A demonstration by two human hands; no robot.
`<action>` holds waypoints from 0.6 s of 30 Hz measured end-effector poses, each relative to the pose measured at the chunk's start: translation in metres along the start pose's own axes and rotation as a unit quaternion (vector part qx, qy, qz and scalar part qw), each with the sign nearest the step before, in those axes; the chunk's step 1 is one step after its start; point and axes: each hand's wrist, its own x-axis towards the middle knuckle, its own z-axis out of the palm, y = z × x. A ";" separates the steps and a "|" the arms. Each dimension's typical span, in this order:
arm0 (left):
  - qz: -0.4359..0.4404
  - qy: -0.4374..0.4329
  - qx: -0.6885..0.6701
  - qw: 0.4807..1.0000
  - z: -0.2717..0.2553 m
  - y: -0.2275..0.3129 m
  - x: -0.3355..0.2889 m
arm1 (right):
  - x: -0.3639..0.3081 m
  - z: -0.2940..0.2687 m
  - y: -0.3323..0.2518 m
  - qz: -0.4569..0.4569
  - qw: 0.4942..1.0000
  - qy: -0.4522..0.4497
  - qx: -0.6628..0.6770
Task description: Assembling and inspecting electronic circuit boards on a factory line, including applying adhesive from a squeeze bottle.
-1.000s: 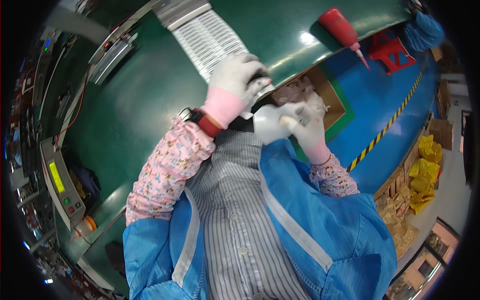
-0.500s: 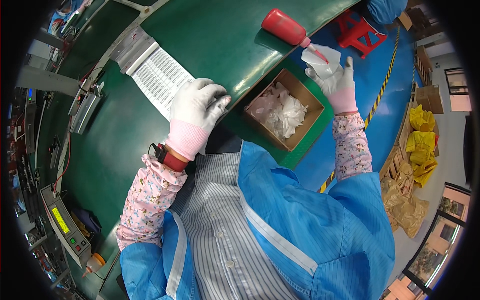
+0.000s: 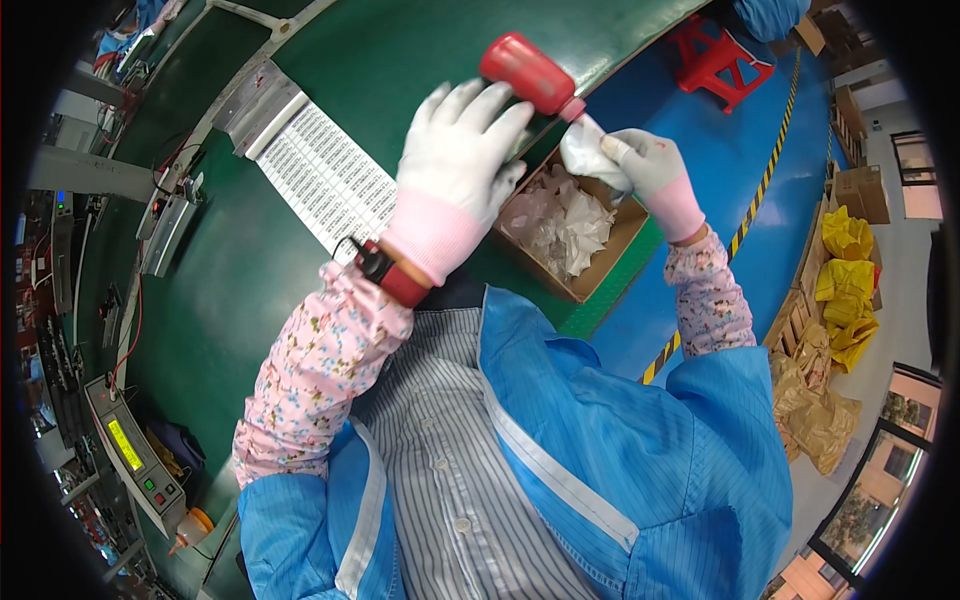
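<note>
Over the green counter [image 3: 200,330], the left hand [image 3: 450,150] is hovering open-fingered, seemingly empty, near printed labels [image 3: 322,178] and a red bottle [image 3: 528,72]; above a carton [image 3: 622,240] beside blue floor [image 3: 725,150], the right hand [image 3: 652,177] is pinching a white sheet [image 3: 588,157].

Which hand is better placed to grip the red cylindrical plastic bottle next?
Probably the left hand: it looks empty, fingers spread beside the red bottle; the right hand pinches a thin, crumpled white sheet.

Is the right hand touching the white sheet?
Touching. The head view shows the right hand pinching the white sheet at its edge, with no gap between them.
</note>
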 end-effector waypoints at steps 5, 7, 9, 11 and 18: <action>0.027 -0.071 0.154 0.985 0.021 -0.005 0.016 | -0.022 0.029 -0.002 -0.076 0.991 0.005 -0.107; 0.022 -0.101 0.184 0.978 0.025 -0.007 0.017 | -0.026 0.031 0.001 -0.093 0.987 0.006 -0.130; 0.025 -0.104 0.174 0.979 0.028 -0.008 0.018 | -0.027 0.029 0.008 -0.133 0.982 0.012 -0.132; 0.027 -0.105 0.165 0.980 0.031 -0.010 0.017 | -0.027 0.027 0.014 -0.174 0.975 0.017 -0.134; 0.018 -0.098 0.160 0.982 0.029 -0.015 0.008 | -0.043 0.029 0.024 -0.143 0.980 0.061 -0.128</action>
